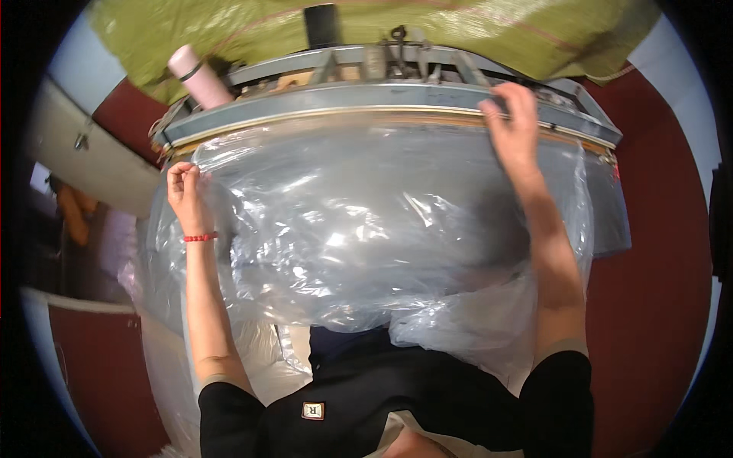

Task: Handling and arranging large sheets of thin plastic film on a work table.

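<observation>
Film (366, 221) before us
Our left hand (185, 197) curls at its edge, grip unclear; our right hand (518, 126), empty, half open, by the bar (366, 98).

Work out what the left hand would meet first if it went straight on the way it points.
Probably the grey metal bar, near its left end, just beyond the left hand in the picture. Depth is unclear in this single view, so it might pass above.

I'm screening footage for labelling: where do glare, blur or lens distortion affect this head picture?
Head view: white glare flecks the clear plastic sheet; the right hand looks soft, perhaps from motion; the grey metal bar bows under fisheye distortion; the corners go black.
</observation>
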Tool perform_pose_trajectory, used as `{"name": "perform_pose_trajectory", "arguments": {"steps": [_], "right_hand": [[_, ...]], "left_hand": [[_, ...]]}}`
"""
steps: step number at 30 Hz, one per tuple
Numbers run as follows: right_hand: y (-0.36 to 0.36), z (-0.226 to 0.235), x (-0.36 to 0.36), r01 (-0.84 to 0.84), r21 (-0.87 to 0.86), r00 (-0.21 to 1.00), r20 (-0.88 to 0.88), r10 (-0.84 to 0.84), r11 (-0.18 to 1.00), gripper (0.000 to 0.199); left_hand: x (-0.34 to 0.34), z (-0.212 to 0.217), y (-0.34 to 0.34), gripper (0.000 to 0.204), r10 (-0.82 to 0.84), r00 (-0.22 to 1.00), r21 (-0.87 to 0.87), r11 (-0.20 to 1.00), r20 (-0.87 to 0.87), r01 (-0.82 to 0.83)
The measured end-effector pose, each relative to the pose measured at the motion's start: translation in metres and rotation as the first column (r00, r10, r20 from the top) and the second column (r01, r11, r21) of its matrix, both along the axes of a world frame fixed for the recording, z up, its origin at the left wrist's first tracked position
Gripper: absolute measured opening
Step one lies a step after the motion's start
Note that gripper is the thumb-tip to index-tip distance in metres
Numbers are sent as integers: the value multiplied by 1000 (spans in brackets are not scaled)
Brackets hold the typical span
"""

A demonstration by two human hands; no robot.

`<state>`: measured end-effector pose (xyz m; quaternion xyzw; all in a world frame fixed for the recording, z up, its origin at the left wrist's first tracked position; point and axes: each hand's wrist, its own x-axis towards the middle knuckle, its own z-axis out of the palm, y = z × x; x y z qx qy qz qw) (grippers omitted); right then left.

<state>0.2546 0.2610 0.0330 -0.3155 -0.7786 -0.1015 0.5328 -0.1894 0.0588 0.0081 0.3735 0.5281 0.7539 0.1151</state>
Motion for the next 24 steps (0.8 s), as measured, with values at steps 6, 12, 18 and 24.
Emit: {"name": "perform_pose_trajectory", "arguments": {"steps": [6, 12, 18, 24], "right_hand": [[-39, -37, -45, -422, -815, 887, -280, 368, 397, 15], [-34, -56, 66, -20, -676, 1000, -17, 11, 736, 20], [-31, -81, 252, 532, -517, 841, 236, -486, 670, 26], [-26, -99, 329, 578, -533, 804, 239, -545, 618, 30]], "left_hand": [[-28, -26, -33, 10, 275, 961, -6, 961, 31, -275], [13, -35, -56, 32, -330, 333, -450, 794, -883, -409], [116, -29, -46, 58, -716, 140, -729, 674, -684, -120], [9, -52, -7, 55, -485, 537, -723, 458, -691, -517]]}}
